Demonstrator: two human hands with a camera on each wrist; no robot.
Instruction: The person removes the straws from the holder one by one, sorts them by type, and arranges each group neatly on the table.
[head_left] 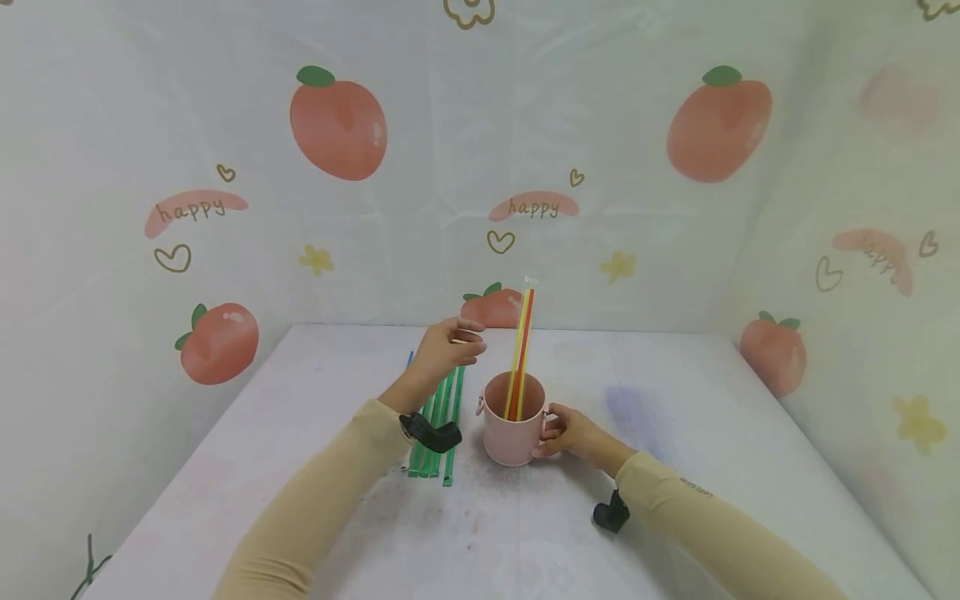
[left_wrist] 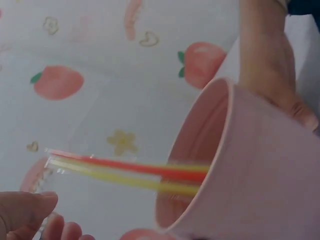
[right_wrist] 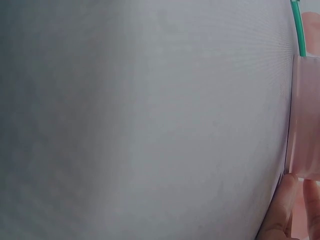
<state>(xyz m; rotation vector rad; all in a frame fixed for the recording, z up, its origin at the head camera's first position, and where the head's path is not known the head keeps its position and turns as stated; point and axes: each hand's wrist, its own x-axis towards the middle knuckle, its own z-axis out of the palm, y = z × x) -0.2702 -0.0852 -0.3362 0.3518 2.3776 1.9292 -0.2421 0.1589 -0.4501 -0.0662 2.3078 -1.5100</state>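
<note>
A pink cup point(head_left: 512, 442) with a ring on its side stands upright on the table. Yellow and red straws point(head_left: 521, 354), seemingly in clear wrappers, lean inside it with their upper ends well above the rim. To the right of the cup, my right hand point(head_left: 573, 433) holds its side with curled fingers; the right wrist view shows fingertips point(right_wrist: 285, 192) against the pink wall. My left hand point(head_left: 450, 346) hovers left of the straws, fingers loosely bent and holding nothing. In the left wrist view, its thumb and fingers point(left_wrist: 30, 210) are apart from the straw tips.
Several green straws point(head_left: 427, 462) lie side by side on the white table point(head_left: 525, 542), left of the cup and partly under my left forearm. A blue tip point(head_left: 410, 358) shows behind that arm. A printed white curtain point(head_left: 420, 250) hangs behind the table and along the sides.
</note>
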